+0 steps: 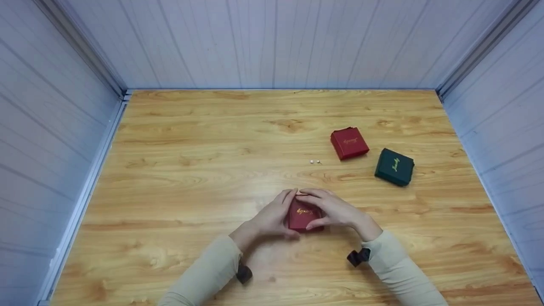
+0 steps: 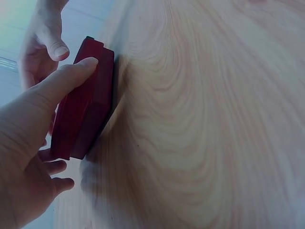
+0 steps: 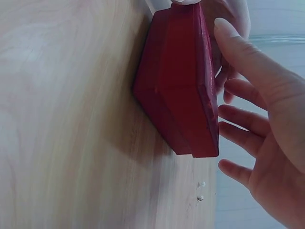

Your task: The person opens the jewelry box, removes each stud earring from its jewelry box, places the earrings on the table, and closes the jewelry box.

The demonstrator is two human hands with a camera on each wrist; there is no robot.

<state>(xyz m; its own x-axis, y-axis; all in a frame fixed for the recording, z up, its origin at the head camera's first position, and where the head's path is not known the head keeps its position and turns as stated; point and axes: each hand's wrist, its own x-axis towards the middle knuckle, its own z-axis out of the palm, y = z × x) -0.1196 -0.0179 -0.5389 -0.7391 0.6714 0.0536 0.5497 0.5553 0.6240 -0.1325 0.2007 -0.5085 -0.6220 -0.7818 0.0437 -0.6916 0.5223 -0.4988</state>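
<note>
A small red jewelry box (image 1: 301,220) with gold script on its lid lies on the table between the two hands. The left hand (image 1: 272,216) grips it, thumb against the near side and fingers round toward the far edge. In the left wrist view, that thumb presses the side of the box (image 2: 90,100), where the lid sits over a slightly narrower base. The right hand (image 1: 335,209) hovers at the right side with thumb and fingers spread. In the right wrist view, its fingers are extended beside the lid of the box (image 3: 183,67).
Two tiny stud earrings (image 1: 311,162) lie beyond the hands on the wooden table (image 1: 191,148). A second red box (image 1: 350,143) and a dark green box (image 1: 394,166), both with gold script, stand at the back right. Pale panels (image 1: 272,42) enclose the table.
</note>
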